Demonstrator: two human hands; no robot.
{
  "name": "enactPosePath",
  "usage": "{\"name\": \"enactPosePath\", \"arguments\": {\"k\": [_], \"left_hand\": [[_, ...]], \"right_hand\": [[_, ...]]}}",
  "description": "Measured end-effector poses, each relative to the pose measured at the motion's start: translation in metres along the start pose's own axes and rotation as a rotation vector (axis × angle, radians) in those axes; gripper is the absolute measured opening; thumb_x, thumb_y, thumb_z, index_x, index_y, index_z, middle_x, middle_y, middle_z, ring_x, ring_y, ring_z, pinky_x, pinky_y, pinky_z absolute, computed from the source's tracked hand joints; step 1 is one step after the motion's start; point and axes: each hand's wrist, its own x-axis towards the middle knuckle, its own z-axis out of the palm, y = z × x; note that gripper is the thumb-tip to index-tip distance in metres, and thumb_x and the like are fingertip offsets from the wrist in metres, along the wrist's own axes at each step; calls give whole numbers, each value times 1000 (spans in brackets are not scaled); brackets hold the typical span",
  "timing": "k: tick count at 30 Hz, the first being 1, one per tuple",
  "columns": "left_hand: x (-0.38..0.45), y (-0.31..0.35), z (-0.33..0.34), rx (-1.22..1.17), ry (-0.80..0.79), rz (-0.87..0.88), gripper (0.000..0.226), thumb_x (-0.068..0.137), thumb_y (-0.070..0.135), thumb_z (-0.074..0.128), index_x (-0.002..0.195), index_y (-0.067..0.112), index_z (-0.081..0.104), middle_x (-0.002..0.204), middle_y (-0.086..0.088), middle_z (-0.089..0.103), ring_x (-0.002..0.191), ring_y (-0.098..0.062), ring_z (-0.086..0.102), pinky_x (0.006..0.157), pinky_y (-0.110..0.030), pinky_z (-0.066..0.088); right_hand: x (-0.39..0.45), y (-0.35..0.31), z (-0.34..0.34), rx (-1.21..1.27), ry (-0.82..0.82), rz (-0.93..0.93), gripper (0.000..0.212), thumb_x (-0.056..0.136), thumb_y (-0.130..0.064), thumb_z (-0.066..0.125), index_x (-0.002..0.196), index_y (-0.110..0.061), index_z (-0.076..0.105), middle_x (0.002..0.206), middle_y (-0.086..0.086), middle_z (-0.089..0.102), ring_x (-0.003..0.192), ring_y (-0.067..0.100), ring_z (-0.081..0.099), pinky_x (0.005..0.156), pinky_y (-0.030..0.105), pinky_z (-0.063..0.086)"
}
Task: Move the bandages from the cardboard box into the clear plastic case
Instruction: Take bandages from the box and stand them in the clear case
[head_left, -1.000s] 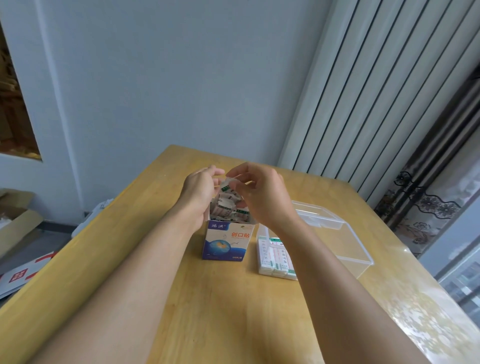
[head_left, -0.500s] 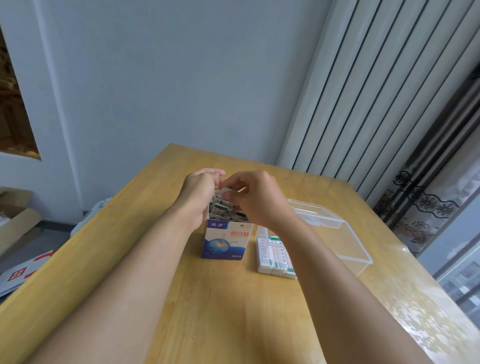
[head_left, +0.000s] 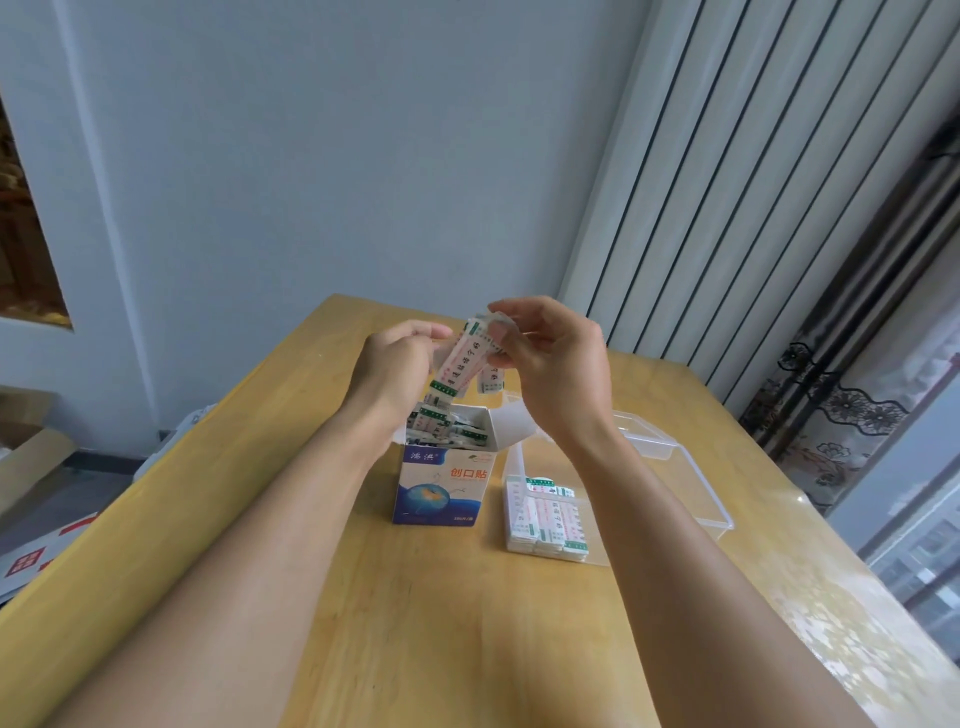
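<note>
Lifted now above the cardboard box (head_left: 440, 480), bandages (head_left: 464, 358) sit pinched between right hand (head_left: 550, 364) fingers; left hand (head_left: 397, 364) fingers curl beside.

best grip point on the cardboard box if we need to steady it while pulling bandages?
Grip the cardboard box across its two side walls, low down, coming from the near side. It stands upright with its top open and bandages sticking out, so a grip near the rim would block the opening.

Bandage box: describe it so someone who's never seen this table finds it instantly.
On the wooden table, look just below the two raised hands, left of the clear plastic case. The cardboard box stands upright with its top flaps open and wrapped bandages showing inside. Unlike the see-through case, it is opaque, white and blue, with red lettering and a globe picture on its front.
</note>
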Motion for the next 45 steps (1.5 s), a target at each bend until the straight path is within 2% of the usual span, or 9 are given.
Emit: {"name": "enactPosePath", "arguments": {"k": [3,7,12,15,23,30,33,39,45], "left_hand": [[-8,17,1,-2,-130,120,46,87,-1,52,124,23,63,108,9,68,94,-1,62,68,-16,49],[-29,32,7,41,-451,175,34,89,5,66,118,22,66,104,-1,76,98,-12,72,83,-28,54],[-57,34,35,-56,-719,-43,19,101,14,58,87,15,71,76,-12,64,69,-26,65,58,-35,55],[-63,30,49,-46,-682,-125,23,101,25,59,85,10,66,69,-7,53,60,-20,56,45,-27,45],[-68,26,69,-246,-689,-270,23,96,25,61,110,7,67,86,-11,75,78,-25,75,49,-25,54],[-57,18,74,-468,-611,-367,29,96,-5,54,124,-9,59,117,-30,69,104,-42,72,83,-40,63],[-55,15,71,-584,-658,-445,40,97,7,41,133,-8,53,129,-35,60,113,-49,66,93,-49,58],[-54,12,73,-548,-623,-475,53,106,42,37,134,1,58,89,-15,59,84,-34,70,62,-39,63],[-57,9,76,-357,-568,-378,65,91,76,37,107,20,68,73,-5,55,60,-16,55,40,-22,36]], "right_hand": [[-2,-14,-20,28,0,-18,10,94,-7,69,100,-14,74,88,-2,77,75,17,76,71,43,63],[-18,-35,-48,113,-110,-59,17,92,-4,71,103,-15,74,88,1,77,75,19,75,74,41,63],[-41,-39,-83,-33,-157,-90,19,93,-9,71,104,-23,77,82,-5,76,65,13,69,59,25,54],[-43,-34,-95,-253,-188,-101,19,95,-23,69,106,-36,77,83,-9,75,66,9,66,62,20,52],[-31,-16,-114,-262,-340,44,28,93,-23,72,120,-30,74,87,-12,74,70,10,69,65,17,55],[-22,1,-112,-346,-236,147,44,85,-48,76,124,-30,70,99,-17,74,84,-5,67,76,23,57],[-23,9,-109,-396,-246,189,55,77,-56,78,125,-33,68,114,-15,71,93,-1,65,77,23,54],[-23,14,-104,-440,-309,166,50,73,-53,82,119,-36,70,119,-18,69,104,-3,58,83,22,50],[-25,9,-102,-479,-369,107,41,79,-50,79,117,-35,72,120,-20,69,115,1,58,92,29,49]]}}
